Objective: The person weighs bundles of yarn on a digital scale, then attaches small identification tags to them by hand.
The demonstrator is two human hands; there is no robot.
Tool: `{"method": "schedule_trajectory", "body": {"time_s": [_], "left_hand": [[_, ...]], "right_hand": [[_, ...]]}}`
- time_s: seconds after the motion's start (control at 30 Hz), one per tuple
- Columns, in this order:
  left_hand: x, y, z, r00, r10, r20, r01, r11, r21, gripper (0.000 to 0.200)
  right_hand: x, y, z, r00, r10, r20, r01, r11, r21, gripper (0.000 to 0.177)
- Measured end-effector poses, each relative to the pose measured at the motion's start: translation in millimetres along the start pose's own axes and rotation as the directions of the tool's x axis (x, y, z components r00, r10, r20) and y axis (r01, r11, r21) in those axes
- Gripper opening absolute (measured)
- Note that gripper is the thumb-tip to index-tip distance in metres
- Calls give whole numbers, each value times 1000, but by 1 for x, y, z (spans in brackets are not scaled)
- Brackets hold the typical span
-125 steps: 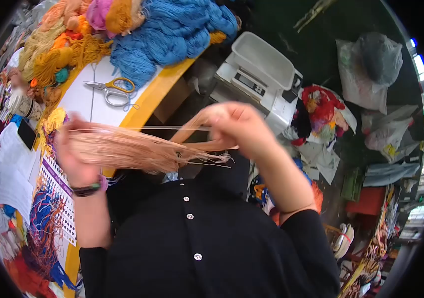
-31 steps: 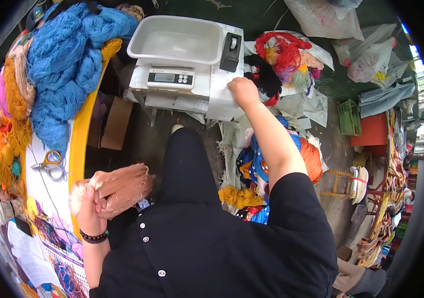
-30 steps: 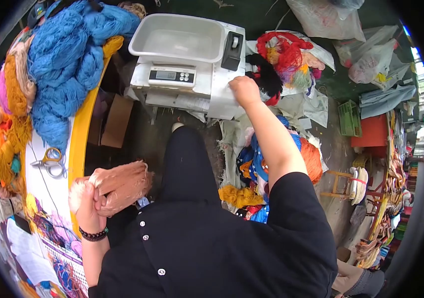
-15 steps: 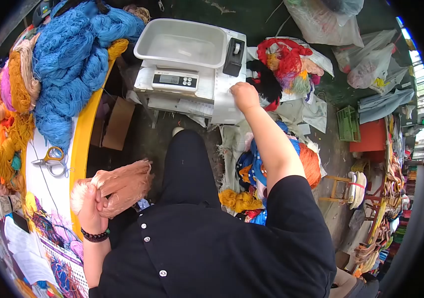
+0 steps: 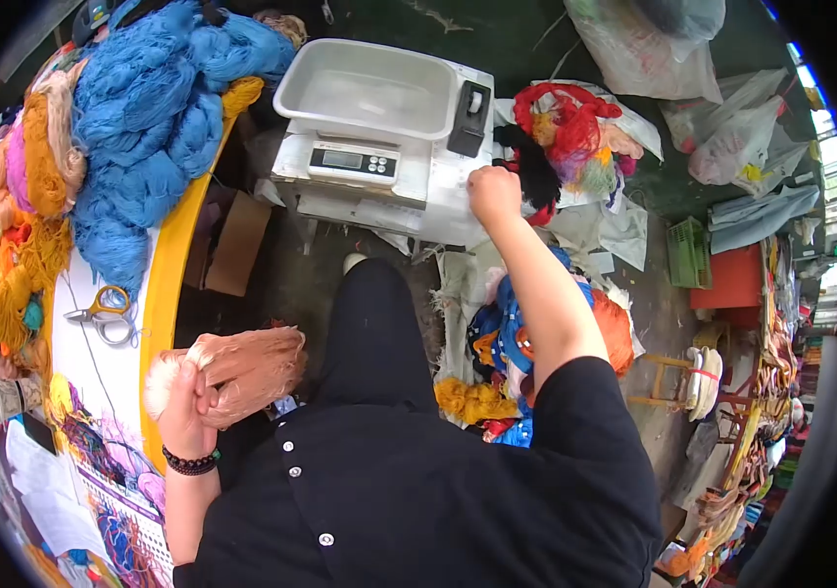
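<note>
The left hand's fingers [image 5: 188, 400] are clamped on the peach yarn [image 5: 254, 374], a looped hank held beside the yellow edge of the table [image 5: 159, 294]. The right hand's fingers [image 5: 495, 186] are bent close together at the right side of the white stand [image 5: 453, 201]; whether they pinch anything cannot be told. Just beyond them lies black yarn [image 5: 534, 169], and a black tape dispenser [image 5: 468, 120] stands near. The person's dark-clothed leg [image 5: 371, 328] reaches forward between the two hands.

On the stand sits a scale [image 5: 355, 162] with a small display and buttons, a pale tub [image 5: 369, 90] behind it. An open cardboard box [image 5: 239, 245] is under the table. Clear plastic bags [image 5: 634, 54] hang or lie at upper right, their contents hard to make out; a slatted green basket [image 5: 688, 253] is below them.

Scissors [image 5: 105, 316] with a yellow handle loop lie on the table, near a thick, tangled mound of blue yarn [image 5: 139, 108]. The peach strands look fine and glossy, with loose, wispy ends.
</note>
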State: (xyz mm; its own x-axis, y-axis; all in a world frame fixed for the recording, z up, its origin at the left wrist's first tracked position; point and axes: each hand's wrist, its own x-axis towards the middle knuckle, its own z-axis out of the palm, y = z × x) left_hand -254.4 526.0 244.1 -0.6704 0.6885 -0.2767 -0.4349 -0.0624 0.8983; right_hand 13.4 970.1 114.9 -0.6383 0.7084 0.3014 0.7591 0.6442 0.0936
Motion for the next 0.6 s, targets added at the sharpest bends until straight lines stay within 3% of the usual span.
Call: {"method": "schedule_trajectory", "body": {"time_s": [0.07,0.1,0.13,0.17,0.2,0.23,0.27,0.33,0.37,0.47,0.5,0.57,0.6], "left_hand": [[0,3,2,999,31,21,-32,999,35,11],[2,0,-2,998,55,23,-57,994,92,12],[3,-5,-7,997,76,19,-78,985,152,14],[5,-8,-8,993,106,47,-113,976,184,15],[4,-12,-9,994,105,37,-110,972,206,14],[0,-4,5,996,91,26,-94,982,161,14],[-3,2,12,998,59,31,-62,995,83,8],[-7,8,15,989,33,141,-22,996,-85,8],[-9,6,9,992,-46,115,52,998,-42,13],[-14,7,3,971,-40,237,53,998,-47,15],[-17,7,2,971,-32,238,46,998,-51,15],[-21,7,5,992,-43,118,33,996,87,4],[-23,10,9,995,-4,98,-7,993,119,10]], "right_hand": [[-3,-35,-43,992,2,-123,14,991,129,7],[-4,-64,-74,996,40,-83,-17,965,261,8],[-11,-94,-92,997,26,-79,21,838,546,8],[-21,-126,-110,997,9,-72,50,627,777,9],[-32,-160,-142,988,-84,130,-103,276,956,9],[-45,-190,-165,950,-200,241,-251,-26,968,8],[-57,-216,-184,900,-320,295,-370,-205,906,8],[-73,-254,-195,866,-441,234,-407,-353,842,10],[-77,-269,-203,871,-446,205,-407,-425,808,11],[-84,-292,-205,908,-391,149,-275,-290,917,12],[-85,-296,-203,915,-371,157,-283,-315,906,13],[-89,-300,-206,924,-344,166,-281,-317,906,13],[-91,-302,-208,932,-316,179,-283,-323,903,13]]}}
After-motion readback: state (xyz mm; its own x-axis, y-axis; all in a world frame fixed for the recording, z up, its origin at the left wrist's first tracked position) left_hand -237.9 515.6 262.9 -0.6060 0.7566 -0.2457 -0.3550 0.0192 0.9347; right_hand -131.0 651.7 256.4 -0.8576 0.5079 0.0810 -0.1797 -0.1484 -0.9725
